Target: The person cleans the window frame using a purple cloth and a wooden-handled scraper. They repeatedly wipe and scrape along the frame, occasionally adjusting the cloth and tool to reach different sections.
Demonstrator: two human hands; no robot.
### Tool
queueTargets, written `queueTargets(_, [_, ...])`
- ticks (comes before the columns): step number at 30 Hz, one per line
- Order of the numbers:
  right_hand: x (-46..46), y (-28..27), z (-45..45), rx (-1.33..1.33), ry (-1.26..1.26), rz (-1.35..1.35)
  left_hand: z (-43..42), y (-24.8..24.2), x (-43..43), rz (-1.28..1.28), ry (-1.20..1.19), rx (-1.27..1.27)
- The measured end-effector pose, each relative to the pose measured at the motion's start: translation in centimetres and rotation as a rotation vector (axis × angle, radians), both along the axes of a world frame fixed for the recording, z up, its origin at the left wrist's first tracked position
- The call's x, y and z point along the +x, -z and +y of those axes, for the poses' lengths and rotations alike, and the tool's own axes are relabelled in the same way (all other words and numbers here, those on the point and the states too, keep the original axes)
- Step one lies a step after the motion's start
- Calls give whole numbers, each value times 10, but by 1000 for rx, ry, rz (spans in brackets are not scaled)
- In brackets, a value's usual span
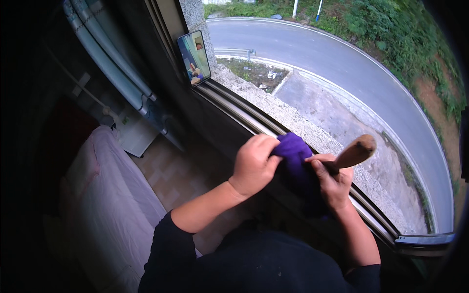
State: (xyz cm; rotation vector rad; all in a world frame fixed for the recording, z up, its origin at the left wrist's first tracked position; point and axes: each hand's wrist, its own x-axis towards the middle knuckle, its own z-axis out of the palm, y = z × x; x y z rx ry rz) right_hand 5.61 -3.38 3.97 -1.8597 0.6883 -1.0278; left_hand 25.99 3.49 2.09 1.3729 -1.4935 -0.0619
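Observation:
A purple cloth is bunched between my two hands, just above the track of a window, and its lower folds hang into shadow. My left hand pinches the cloth's left edge between thumb and fingers. In my right hand is a tool with a wooden handle; the handle's rounded end points up and to the right. The tool's other end is hidden by the cloth and shadow, so its kind cannot be told. The right fingertips are at the cloth's right edge.
The metal window track runs diagonally ahead, with a rough concrete ledge and a road beyond. A smartphone leans at the window frame. Light blue curtains hang left, above a bed with a pale cover.

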Motion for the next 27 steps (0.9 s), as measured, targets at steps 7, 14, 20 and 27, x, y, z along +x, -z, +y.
queueTargets(7, [110, 11, -20, -252, 0, 28, -27, -3, 89, 77, -335, -30])
queueTargets(14, [160, 13, -26, -408, 11, 21, -32, 10, 125, -706, -341, 142])
queueTargets(20, [146, 24, -29, -508, 21, 24, -51, -19, 102, -786, -23, 251])
queueTargets(27, [31, 21, -13, -435, 75, -15, -38, -16, 7, -644, 194, 241])
